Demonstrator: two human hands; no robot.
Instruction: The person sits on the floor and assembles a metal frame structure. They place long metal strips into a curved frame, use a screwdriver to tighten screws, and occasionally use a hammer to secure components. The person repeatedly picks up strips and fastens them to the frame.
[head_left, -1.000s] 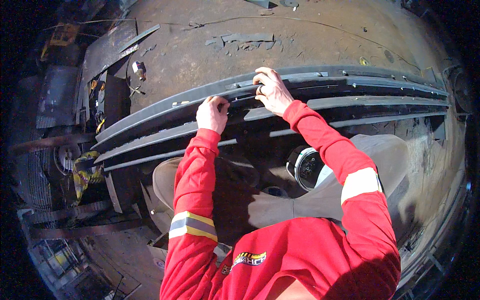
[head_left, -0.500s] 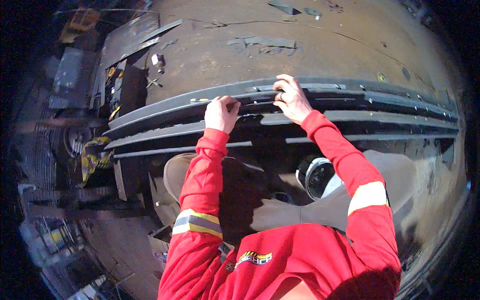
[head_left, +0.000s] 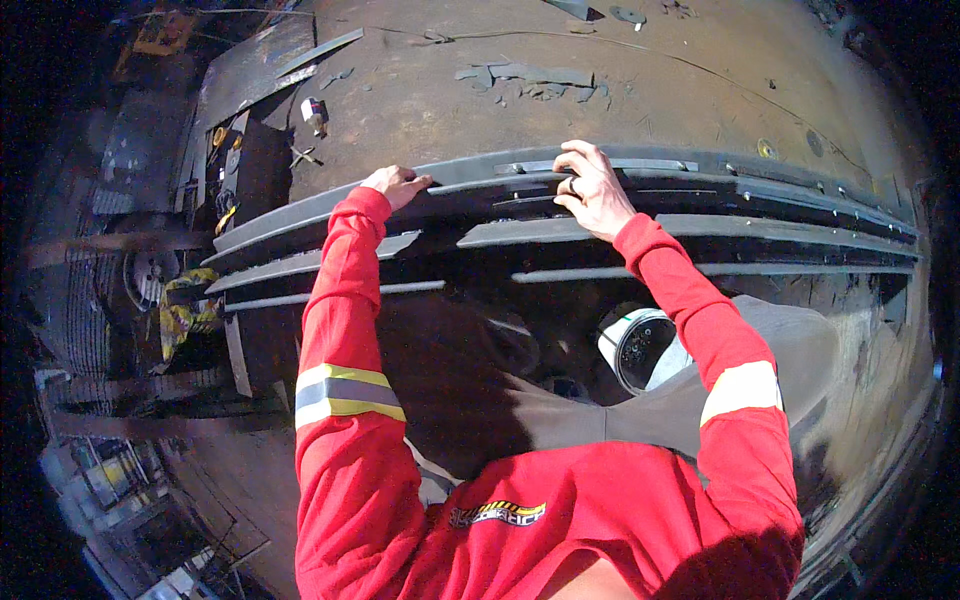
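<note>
- The long dark metal beam [head_left: 480,178] lies across the front of the seated person, beyond the knees; its long axis runs left to right, one end pointing to each side, its line bowed by the lens;
- grey ledges [head_left: 700,228] run along its near side, parallel to it and broken by deep shadow left of the middle;
- a narrow flat strip [head_left: 650,163] lies along the beam's far part, its long axis matching the beam's;
- a round white bucket [head_left: 616,333] stands between the person's legs, nearer than the ledges; its inside is dark with small specks, too small to tell apart;
- the right hand [head_left: 592,195] reaches over the beam at the strip, its fingers bent above the strip and the thumb nearer, a fairly wide gap between;
- the left hand [head_left: 394,187] rests on the beam left of the strip, its fingers pointing right and close together; whether they pinch anything cannot be told;
- small bolts [head_left: 820,187] dot the beam's right half.
</note>
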